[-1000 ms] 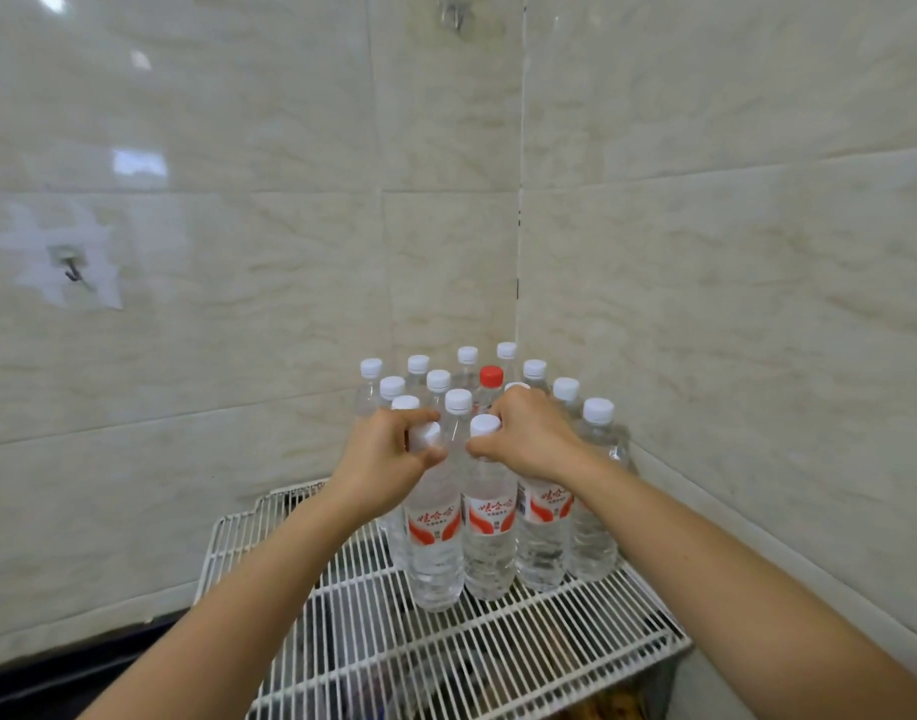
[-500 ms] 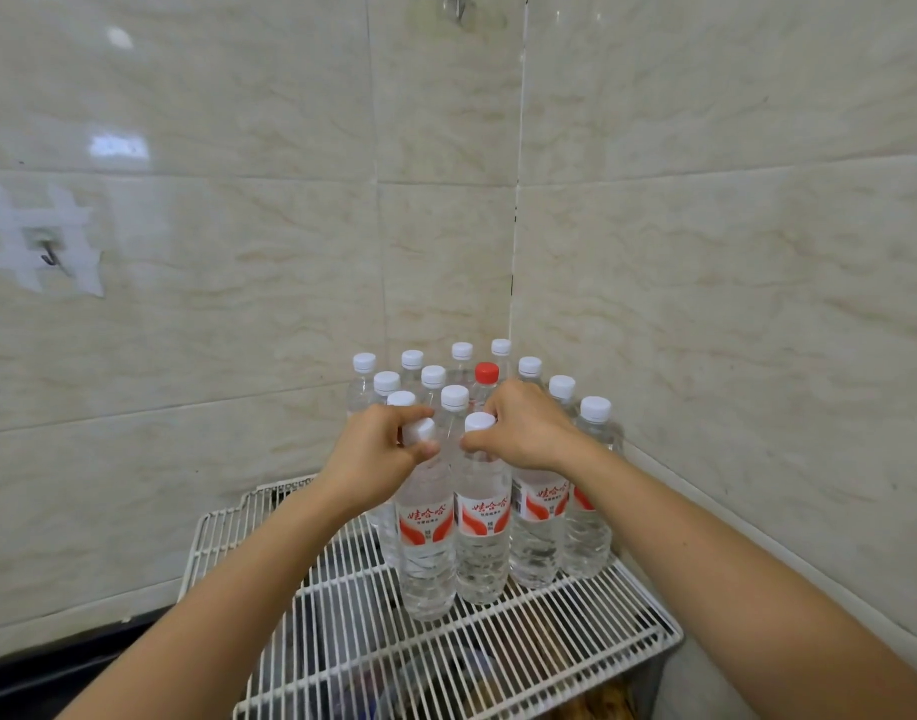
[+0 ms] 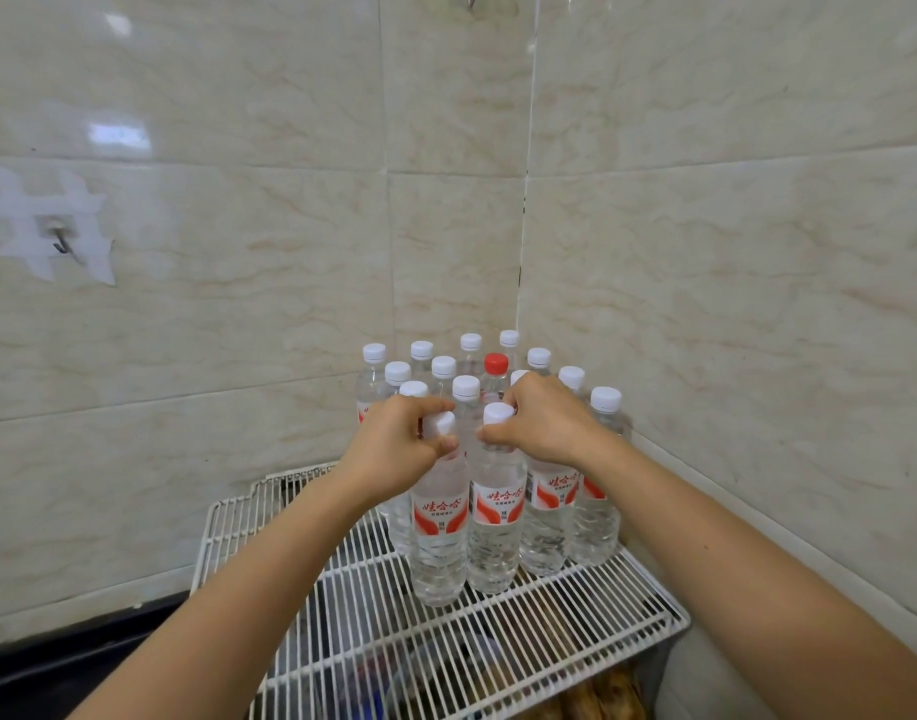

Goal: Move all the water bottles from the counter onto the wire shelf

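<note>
Several clear water bottles with white caps stand packed in the back right corner of the white wire shelf; one at the back has a red cap. My left hand is closed around the neck of the front left bottle, which stands on the wires. My right hand grips the neck of the front right bottle beside it, also standing on the shelf. The two bottles touch each other.
Tiled walls meet in a corner right behind the bottles. A metal hook with tape patches is stuck on the left wall. A dark counter edge runs at lower left. Blurred items lie under the shelf. The shelf's front and left wires are bare.
Both hands kept their grip on the two front bottles, which have settled slightly lower and nearer on the shelf. The camera view has shifted a little.
</note>
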The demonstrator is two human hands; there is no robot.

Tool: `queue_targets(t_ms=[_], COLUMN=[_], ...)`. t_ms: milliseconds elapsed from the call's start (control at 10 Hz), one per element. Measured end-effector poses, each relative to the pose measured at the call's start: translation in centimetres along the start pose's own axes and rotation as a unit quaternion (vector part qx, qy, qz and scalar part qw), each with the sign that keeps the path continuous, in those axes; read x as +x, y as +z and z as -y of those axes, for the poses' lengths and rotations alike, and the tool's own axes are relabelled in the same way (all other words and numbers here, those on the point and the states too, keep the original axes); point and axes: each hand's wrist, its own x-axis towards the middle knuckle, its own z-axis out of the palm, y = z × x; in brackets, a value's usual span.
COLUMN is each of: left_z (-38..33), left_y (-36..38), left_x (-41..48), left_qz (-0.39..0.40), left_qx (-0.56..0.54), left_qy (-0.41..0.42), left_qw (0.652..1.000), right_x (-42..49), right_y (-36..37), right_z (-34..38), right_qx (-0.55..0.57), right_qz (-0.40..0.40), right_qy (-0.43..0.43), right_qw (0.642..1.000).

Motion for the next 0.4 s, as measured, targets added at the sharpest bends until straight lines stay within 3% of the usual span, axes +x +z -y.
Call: queue_targets(t_ms=[300, 400], left_z=[1.6, 1.8], left_y=[1.2, 1.6], left_x=[-1.1, -1.4], left_qz=[-0.030, -0.062], left_qx=[-0.009, -0.026], left_qy=[0.031, 0.046], left_qw=[0.999, 0.997], right_x=[-1.8, -3.1], right_y=[0.2, -0.9], right_z=[0.1, 0.7], right_qx=[-0.010, 0.062], right_qz=[-0.061, -0.128], right_qy=[-0.029, -0.043], right_qw=[0.998, 0.989])
